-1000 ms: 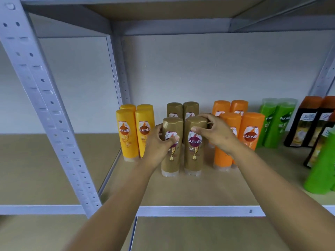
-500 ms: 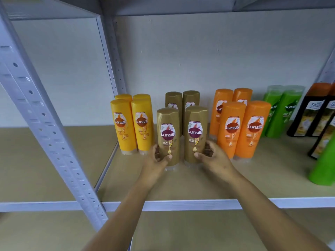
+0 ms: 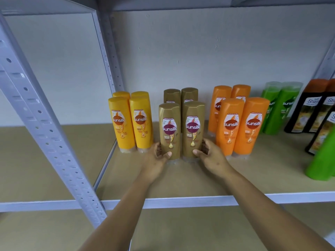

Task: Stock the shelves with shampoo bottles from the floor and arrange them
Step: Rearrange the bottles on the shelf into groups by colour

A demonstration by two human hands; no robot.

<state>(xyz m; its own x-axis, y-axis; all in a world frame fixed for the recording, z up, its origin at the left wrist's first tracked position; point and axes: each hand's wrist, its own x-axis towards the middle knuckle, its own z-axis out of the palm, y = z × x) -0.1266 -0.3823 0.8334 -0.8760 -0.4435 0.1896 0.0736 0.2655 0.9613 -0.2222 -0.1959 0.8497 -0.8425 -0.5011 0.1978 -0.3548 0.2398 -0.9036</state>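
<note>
Both hands have slid down from the caps of the two front gold-brown plastic shampoo bottles to their bases since a second ago, and the head camera has dropped a little with them. Now the left hand [image 3: 157,161] cups the foot of the left front gold bottle [image 3: 169,131], its thumb pressed on the front face and its fingers [image 3: 159,151] curled round the outer side. The right hand [image 3: 211,156] mirrors it on the right front gold bottle [image 3: 193,128], thumb on the front, fingers [image 3: 204,146] wrapped behind the outer edge. So both sets of fingers are grasping, lightly, near the clear bottoms.

Between the two thumbs the gold pair stands upright, side by side and almost touching, labels forward. Just beyond the fingertips two more gold bottles [image 3: 172,95] form the back row. Outward of the left fingers stands a block of four yellow plastic bottles [image 3: 131,124]; outward of the right fingers stands a block of four orange plastic bottles [image 3: 241,125], then green bottles [image 3: 280,109] and dark bottles with orange caps [image 3: 308,109] further off. One more green bottle [image 3: 321,160] sits nearer the front edge of the tan shelf board [image 3: 181,182], well apart from the right hand.

By my reading, this shelf is largely stocked and grouped by colour, and the present step is squaring up the gold front row. What may remain is tidying the loose green and dark bottles at the right; the floor is out of sight, so I cannot tell whether more bottles wait there.
</note>
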